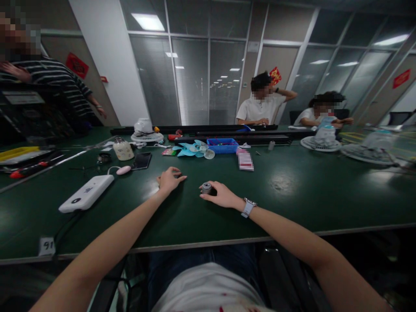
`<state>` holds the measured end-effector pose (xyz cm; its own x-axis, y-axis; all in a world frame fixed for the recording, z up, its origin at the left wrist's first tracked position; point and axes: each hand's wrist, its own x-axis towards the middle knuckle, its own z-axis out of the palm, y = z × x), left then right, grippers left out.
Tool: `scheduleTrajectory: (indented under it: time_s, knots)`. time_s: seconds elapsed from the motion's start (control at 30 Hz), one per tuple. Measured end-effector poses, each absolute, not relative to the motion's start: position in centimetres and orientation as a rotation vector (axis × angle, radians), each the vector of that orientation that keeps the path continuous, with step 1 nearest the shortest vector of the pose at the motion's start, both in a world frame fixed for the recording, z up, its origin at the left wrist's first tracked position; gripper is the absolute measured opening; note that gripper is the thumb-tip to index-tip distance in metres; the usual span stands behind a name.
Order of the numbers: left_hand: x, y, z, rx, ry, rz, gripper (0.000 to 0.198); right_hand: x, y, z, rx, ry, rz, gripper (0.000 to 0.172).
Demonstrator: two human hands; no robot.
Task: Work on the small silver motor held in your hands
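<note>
On the green table, my right hand has its thumb and fingers wrapped round a small grey metal cylinder, which stands upright with dark holes in its top face. My left hand rests on the table to the left of it, thumb and fingers apart, with nothing seen between them. Beyond both hands lie light-blue fan blades and a blue tray with small parts in it. A pink and white packet is past my right hand.
At left are a white power strip, a phone and a cream jar. White fan parts stand at the back, with another fan unit at right. Long black bars cross the far side. Other people are around the table.
</note>
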<state>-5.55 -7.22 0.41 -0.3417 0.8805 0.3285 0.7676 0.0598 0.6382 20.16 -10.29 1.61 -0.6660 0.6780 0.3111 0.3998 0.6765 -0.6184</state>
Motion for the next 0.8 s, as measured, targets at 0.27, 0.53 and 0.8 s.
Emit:
scheduleTrajectory:
  time_s: [0.27, 0.53, 0.8]
  knots:
    - [-5.3, -7.4, 0.8, 1.689, 2.120, 1.246, 0.030, 20.1, -10.4, 1.8, -0.837, -2.357, 0.697, 0.037]
    - [-0.1, -10.3, 2.6, 1.856, 1.258, 1.532, 0.040, 20.0, -10.3, 1.5, -0.831, -2.356, 0.639, 0.034]
    - [2.0, -11.9, 3.1, 1.886, 1.101, 1.359, 0.036, 19.9, -10.0, 1.2, -0.848, -2.372, 0.575, 0.037]
